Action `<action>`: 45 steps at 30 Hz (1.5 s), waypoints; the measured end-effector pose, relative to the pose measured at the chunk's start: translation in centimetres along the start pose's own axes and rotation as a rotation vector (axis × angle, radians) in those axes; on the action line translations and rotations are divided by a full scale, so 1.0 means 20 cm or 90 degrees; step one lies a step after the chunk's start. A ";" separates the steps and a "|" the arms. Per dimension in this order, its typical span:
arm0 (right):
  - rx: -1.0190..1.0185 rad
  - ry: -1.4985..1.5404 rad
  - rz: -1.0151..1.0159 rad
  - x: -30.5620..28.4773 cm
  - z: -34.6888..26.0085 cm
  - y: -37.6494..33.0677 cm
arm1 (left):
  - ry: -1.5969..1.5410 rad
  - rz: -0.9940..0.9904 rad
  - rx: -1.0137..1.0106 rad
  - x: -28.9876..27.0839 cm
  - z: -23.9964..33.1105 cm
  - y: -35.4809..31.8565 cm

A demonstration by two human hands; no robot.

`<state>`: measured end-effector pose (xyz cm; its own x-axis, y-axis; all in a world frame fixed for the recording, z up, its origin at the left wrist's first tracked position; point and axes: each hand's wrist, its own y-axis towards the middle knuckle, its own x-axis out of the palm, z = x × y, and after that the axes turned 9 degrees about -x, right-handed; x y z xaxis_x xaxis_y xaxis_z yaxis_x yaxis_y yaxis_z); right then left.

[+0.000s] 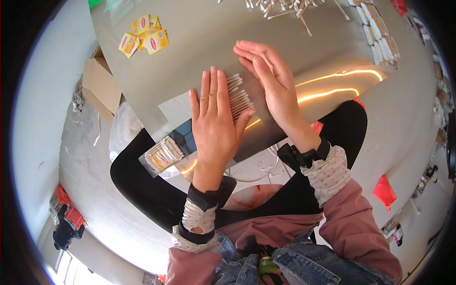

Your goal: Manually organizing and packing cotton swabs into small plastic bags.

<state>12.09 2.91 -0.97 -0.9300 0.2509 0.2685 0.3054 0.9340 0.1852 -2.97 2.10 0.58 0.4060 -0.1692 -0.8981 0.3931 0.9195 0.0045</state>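
A row of cotton swabs [241,102] lies side by side on the shiny metal table [199,47]. Spread flat over the row's left part is my left hand [213,121], fingers stretched and thumb apart at the near swabs. My right hand [275,85] stands on its edge just right of the swab tips, fingers extended and slightly curved, holding nothing. How many swabs lie beneath my left palm is hidden. Near the table's front edge, left of my left wrist, a clear packet [164,154] holds more swabs and a yellow card.
Small yellow cards [154,40] lie at the far left. Loose swabs [289,5] are scattered at the far edge, with stacked swab packets [377,33] to their right. A cardboard box [102,85] and plastic bag [124,128] stand beside the table. Another person [66,230] is far off, lower left.
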 end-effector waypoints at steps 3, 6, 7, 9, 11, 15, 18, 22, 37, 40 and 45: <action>0.004 0.023 0.022 0.02 0.00 -0.03 | -0.455 0.045 -0.140 0.01 0.00 -0.05; 0.017 0.032 0.004 0.03 -0.01 -0.06 | -0.661 0.209 -0.187 0.04 0.01 -0.04; 0.030 0.032 -0.016 0.03 -0.01 -0.07 | -0.661 0.208 -0.189 0.05 0.02 -0.03; 0.035 0.038 -0.023 0.05 -0.02 -0.09 | -0.765 0.240 -0.190 0.07 0.05 -0.02; 0.039 0.045 -0.031 0.07 -0.02 -0.10 | -0.786 0.222 -0.184 0.08 0.07 -0.02; 0.039 0.064 -0.002 0.07 -0.03 -0.11 | -0.829 0.257 -0.198 0.07 0.06 -0.01; 0.044 0.083 0.034 0.08 -0.03 -0.12 | -0.871 0.231 -0.217 0.05 0.05 0.01; 0.067 0.103 0.054 0.10 -0.05 -0.16 | -0.898 0.187 -0.235 0.05 0.06 -0.04; 0.148 -0.271 -0.144 -0.24 -0.29 -0.08 | 0.145 -0.012 -0.082 0.09 0.09 -0.18; 0.059 -0.384 -0.273 -0.28 -0.27 -0.09 | 0.144 -0.006 -0.074 0.10 0.09 -0.18; -0.052 -0.438 -0.381 -0.28 -0.23 -0.12 | 0.140 0.005 -0.068 0.10 0.08 -0.18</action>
<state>17.55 -1.86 1.47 -0.8463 -0.1495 -0.5112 -0.2780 0.9427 0.1847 -2.24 -2.13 -0.61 0.2140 -0.0918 -0.9725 0.2968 0.9546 -0.0248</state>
